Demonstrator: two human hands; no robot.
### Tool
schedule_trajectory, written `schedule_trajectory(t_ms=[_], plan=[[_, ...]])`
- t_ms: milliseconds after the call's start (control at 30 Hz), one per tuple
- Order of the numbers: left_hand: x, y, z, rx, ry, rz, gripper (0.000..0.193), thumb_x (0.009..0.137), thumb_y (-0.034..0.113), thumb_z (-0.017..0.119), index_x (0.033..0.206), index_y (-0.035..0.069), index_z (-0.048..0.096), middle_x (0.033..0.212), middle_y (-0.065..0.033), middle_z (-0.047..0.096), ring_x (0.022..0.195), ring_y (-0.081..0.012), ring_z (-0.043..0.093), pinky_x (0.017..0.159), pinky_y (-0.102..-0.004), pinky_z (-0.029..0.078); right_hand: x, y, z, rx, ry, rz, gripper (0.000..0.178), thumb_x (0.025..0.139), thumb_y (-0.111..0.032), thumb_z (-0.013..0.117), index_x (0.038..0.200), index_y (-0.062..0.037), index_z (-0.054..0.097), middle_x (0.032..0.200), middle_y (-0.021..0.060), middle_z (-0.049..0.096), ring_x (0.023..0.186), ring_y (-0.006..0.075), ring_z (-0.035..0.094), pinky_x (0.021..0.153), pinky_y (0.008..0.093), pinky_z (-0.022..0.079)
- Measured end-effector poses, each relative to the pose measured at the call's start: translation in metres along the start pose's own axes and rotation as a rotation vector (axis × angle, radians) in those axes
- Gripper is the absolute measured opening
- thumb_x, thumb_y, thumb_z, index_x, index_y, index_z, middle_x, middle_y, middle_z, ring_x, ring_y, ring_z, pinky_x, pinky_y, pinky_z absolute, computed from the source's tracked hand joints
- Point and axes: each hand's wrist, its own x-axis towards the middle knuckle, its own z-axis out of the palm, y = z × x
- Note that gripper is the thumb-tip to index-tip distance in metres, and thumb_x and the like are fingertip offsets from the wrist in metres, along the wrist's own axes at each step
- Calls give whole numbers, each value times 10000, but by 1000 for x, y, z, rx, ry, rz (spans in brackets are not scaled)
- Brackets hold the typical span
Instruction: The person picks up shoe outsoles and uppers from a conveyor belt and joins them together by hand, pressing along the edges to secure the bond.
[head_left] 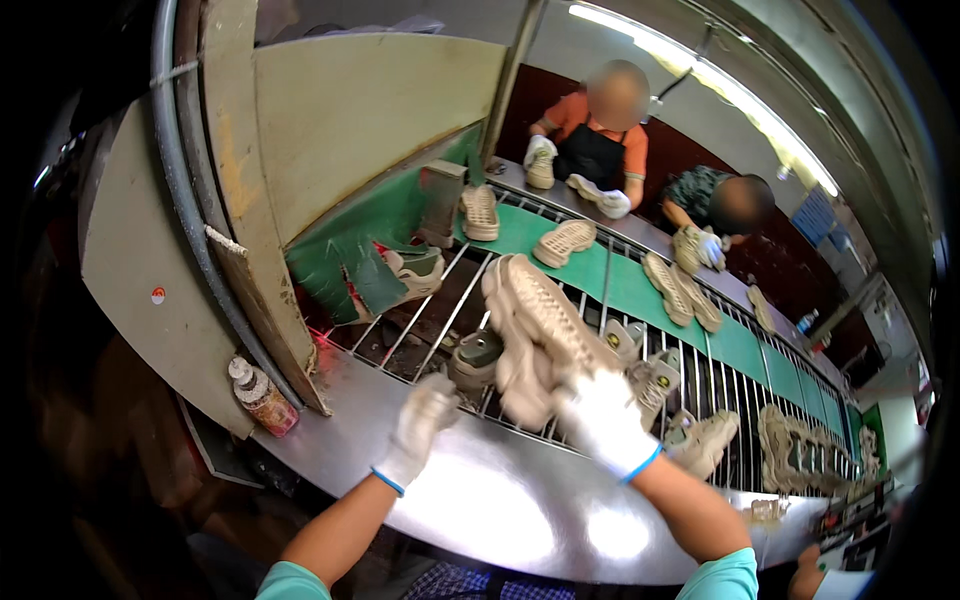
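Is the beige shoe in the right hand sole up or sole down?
Sole up: the beige shoe, gripped by the right hand, shows its ridged tread to the camera.

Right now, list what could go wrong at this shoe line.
1. The right hand holds the beige shoe over the open rails; a slip could drop it between them.
2. The left hand hovers at the rail edge and might get caught.
3. The bottle sits at the bench rim and could be knocked off.
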Motion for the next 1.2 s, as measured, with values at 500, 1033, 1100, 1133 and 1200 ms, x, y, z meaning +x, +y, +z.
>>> schedule_trajectory(t_ms=[500, 1033, 1100, 1133, 1200], plan=[[-103, -20, 133, -112, -282, -284, 588, 1111, 457, 559, 1445, -24, 506, 1256, -165, 692, 1112, -253, 698, 958, -391, 608, -153, -170, -54, 296, 220, 88, 311, 754, -174, 810, 1038, -109, 704, 1219, 78, 674, 974, 301, 666, 822, 444, 583], [-122, 83, 31, 902, 48, 357, 673, 943, 148, 759, 1527, -61, 499, 1518, -253, 576, 1396, -349, 574, 1191, -433, 451, -203, -210, 24, 714, 247, 766, 359, 932, -246, 746, 1225, -44, 701, 1451, 277, 551, 1338, 461, 566, 1107, 555, 517], [-133, 45, 44, 1004, -68, 472, 630, 923, 183, 776, 1476, -33, 564, 1436, -229, 619, 1338, -372, 602, 1181, -446, 464, -167, -227, 17, 829, 262, 646, 442, 942, -246, 755, 1313, -25, 659, 1471, 267, 572, 1320, 471, 594, 1111, 528, 516], [-134, 28, 48, 1112, -83, 494, 594, 915, 166, 776, 1445, -26, 589, 1414, -221, 631, 1328, -366, 609, 1169, -445, 473, -163, -221, 21, 945, 279, 671, 464, 951, -253, 751, 1340, -24, 645, 1479, 268, 577, 1317, 454, 610, 1119, 508, 514], [-127, 6, 40, 1069, -53, 462, 535, 901, 135, 774, 1392, -19, 628, 1393, -213, 643, 1323, -362, 613, 1155, -447, 483, -152, -206, 31, 1182, 303, 721, 507, 970, -269, 743, 1393, -20, 617, 1496, 271, 586, 1312, 420, 642, 1134, 466, 510]])
